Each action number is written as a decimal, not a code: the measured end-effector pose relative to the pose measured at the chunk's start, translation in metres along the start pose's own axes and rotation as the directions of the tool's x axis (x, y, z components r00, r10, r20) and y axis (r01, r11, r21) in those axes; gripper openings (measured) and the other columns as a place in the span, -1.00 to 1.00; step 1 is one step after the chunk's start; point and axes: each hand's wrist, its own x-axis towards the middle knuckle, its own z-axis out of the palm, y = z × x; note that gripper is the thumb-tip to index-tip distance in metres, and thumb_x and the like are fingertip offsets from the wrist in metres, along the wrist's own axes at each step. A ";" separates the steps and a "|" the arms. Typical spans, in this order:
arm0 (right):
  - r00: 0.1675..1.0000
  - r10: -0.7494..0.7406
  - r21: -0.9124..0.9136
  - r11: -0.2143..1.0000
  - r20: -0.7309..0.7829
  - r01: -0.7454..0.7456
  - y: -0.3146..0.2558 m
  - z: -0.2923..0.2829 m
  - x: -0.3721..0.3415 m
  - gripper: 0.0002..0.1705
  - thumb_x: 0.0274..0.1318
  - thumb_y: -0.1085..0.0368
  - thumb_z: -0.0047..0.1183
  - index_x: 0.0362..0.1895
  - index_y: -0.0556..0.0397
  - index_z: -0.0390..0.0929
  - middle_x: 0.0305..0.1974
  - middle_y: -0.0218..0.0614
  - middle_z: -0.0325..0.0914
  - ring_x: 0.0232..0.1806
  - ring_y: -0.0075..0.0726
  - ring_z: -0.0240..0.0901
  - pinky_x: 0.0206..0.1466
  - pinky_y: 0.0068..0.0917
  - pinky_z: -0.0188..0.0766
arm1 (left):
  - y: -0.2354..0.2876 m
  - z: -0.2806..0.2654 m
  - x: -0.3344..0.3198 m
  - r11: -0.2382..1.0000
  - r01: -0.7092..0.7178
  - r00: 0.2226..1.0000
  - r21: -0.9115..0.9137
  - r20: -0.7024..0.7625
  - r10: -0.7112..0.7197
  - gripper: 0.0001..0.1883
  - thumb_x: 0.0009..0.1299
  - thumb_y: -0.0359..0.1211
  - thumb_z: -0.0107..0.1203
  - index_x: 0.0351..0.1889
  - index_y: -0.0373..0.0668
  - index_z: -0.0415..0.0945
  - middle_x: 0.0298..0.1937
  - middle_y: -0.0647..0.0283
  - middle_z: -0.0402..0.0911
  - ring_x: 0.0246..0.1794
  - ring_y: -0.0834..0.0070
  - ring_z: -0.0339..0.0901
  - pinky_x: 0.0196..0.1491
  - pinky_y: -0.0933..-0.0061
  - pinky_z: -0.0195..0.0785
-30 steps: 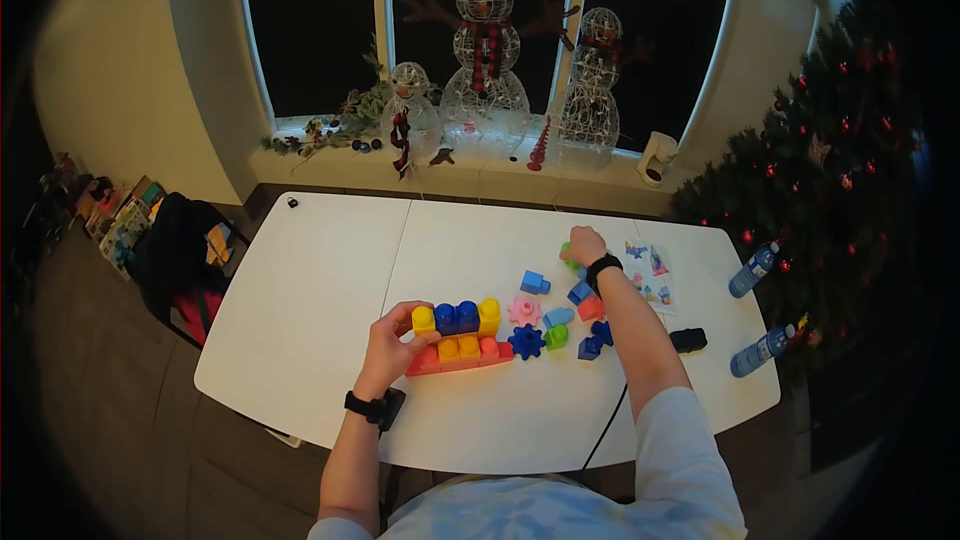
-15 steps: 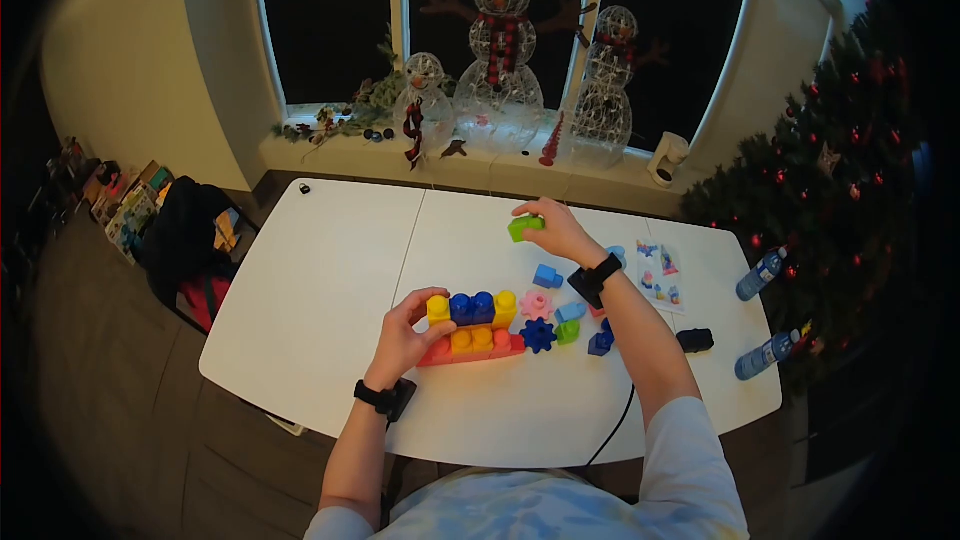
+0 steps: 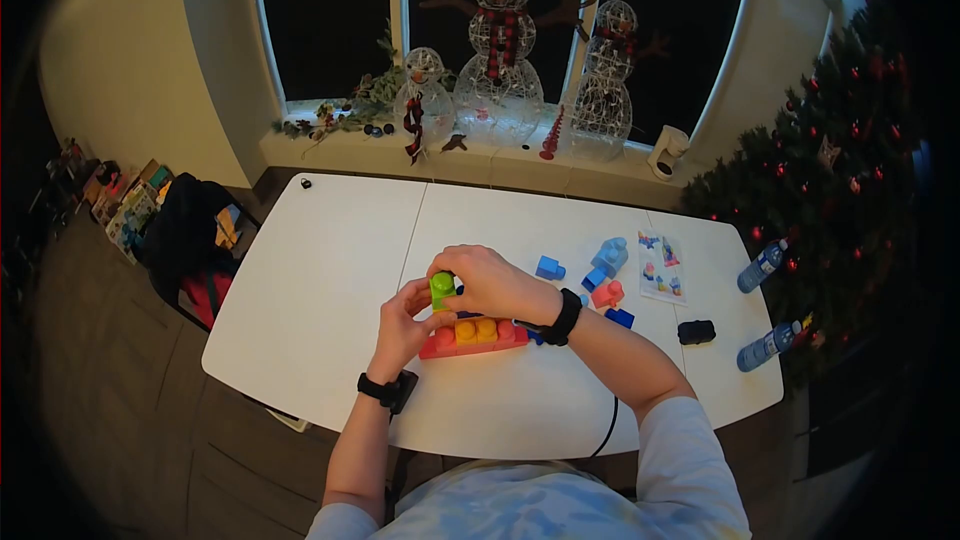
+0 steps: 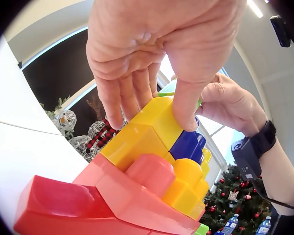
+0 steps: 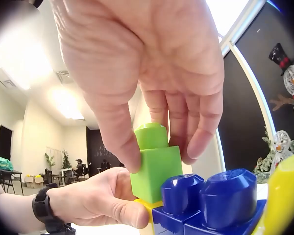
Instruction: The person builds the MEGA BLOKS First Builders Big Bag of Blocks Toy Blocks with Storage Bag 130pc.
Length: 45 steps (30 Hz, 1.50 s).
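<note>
A low structure of toy building blocks stands on the white table, with a red-pink base (image 4: 117, 200), a front row of studs and a taller yellow-and-blue row behind. My left hand (image 3: 402, 325) holds its left end, thumb and fingers on either side of the yellow block (image 4: 137, 142). Between the thumb and fingers of my right hand (image 3: 492, 285) is a green block (image 5: 159, 171), upright on top of that yellow end block. Dark blue blocks (image 5: 228, 196) sit right beside it. In the head view, my right hand hides most of the back row.
Loose blocks lie right of the structure: a blue one (image 3: 550, 267), a light blue one (image 3: 611, 254), a salmon one (image 3: 607, 294) and a dark blue one (image 3: 619, 318). Beyond are a printed sheet (image 3: 661, 265), a black case-like object (image 3: 697, 331) and two water bottles (image 3: 764, 266).
My right hand has picked up the green block at the table's far right side and carried it left onto the yellow end block. My left hand has stayed at the structure's left end.
</note>
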 end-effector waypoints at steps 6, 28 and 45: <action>0.994 0.080 0.076 0.993 0.075 -0.085 -0.002 -0.002 0.002 -0.54 -0.06 0.21 0.46 -0.09 0.17 0.63 -0.21 -0.13 0.64 -0.14 0.08 0.61 -0.03 -0.20 0.54 | 0.001 -0.001 0.001 1.000 -0.003 1.000 0.031 0.004 0.003 -0.43 0.23 -0.50 0.48 0.21 -0.38 0.52 0.07 0.09 0.73 0.15 0.35 0.68 0.33 0.29 0.50; 0.879 0.477 -0.158 0.866 -0.030 -0.475 0.083 -0.098 -0.143 -0.59 -0.03 0.21 0.43 -0.08 0.09 0.69 -0.20 -0.15 0.72 -0.15 -0.02 0.65 -0.06 -0.26 0.57 | 0.007 0.003 -0.001 0.998 0.034 0.999 0.046 -0.012 -0.033 -0.56 0.37 -0.52 0.33 0.20 -0.34 0.52 0.06 0.19 0.72 0.13 0.41 0.67 0.27 0.34 0.50; 0.774 0.633 -0.128 0.766 -0.018 -0.630 0.081 -0.049 -0.232 -0.45 -0.14 0.35 0.49 0.02 0.11 0.63 -0.17 -0.13 0.68 -0.09 -0.09 0.66 -0.01 -0.29 0.59 | 0.004 0.003 -0.002 0.999 -0.009 1.000 0.042 -0.015 0.010 -0.59 0.38 -0.53 0.32 0.17 -0.37 0.53 0.02 0.19 0.72 0.08 0.44 0.68 0.21 0.39 0.51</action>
